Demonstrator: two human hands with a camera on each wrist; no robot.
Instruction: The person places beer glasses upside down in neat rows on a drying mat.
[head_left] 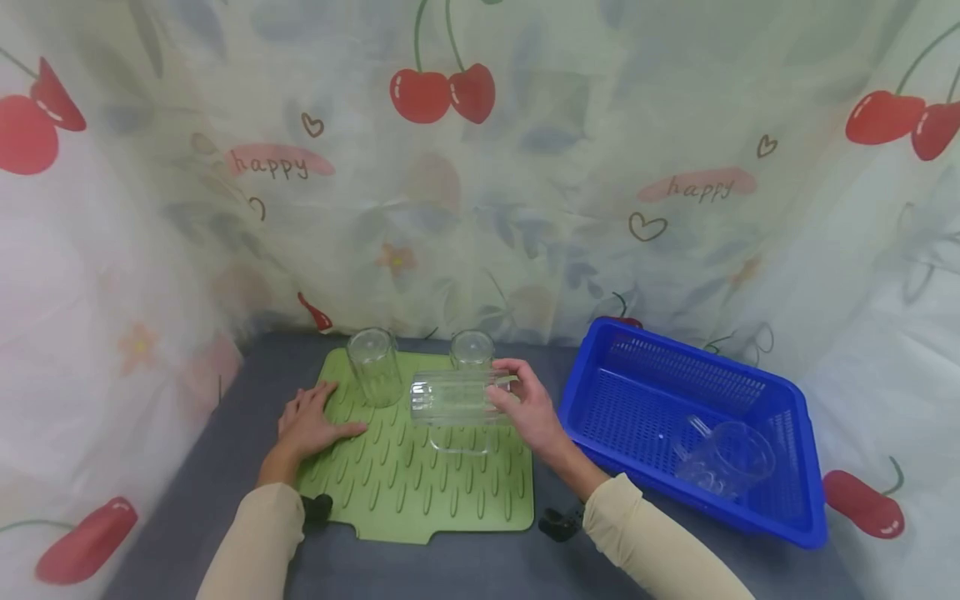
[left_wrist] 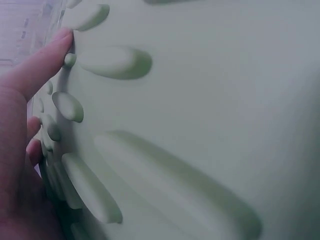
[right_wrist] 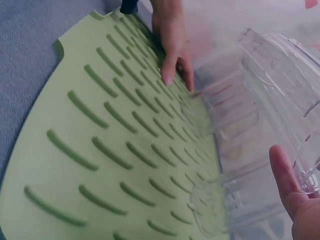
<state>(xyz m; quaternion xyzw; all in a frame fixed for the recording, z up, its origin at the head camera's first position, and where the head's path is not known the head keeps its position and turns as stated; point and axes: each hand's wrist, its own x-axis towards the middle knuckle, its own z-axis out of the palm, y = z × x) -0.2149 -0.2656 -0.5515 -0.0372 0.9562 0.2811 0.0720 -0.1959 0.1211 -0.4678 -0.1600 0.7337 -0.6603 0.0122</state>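
Observation:
My right hand (head_left: 528, 408) grips one end of a clear glass mug (head_left: 453, 398), held sideways above the green drying mat (head_left: 405, 492) with its handle pointing down. In the right wrist view, the thumb of that hand (right_wrist: 295, 210) presses the mug (right_wrist: 280, 75). Flat on the mat's left edge rests my left hand (head_left: 309, 425), thumb and fingers spread, holding nothing. Two more clear glasses stand bottom-up at the back of the mat: one on the left (head_left: 375, 367), the other (head_left: 472, 346) partly hidden behind the held mug.
To the right stands a blue plastic basket (head_left: 690, 367) with clear glass mugs (head_left: 731, 458) lying inside; their exact number is hard to tell. A grey surface (head_left: 510, 567) lies beneath everything. A printed curtain (head_left: 525, 183) hangs behind and at both sides.

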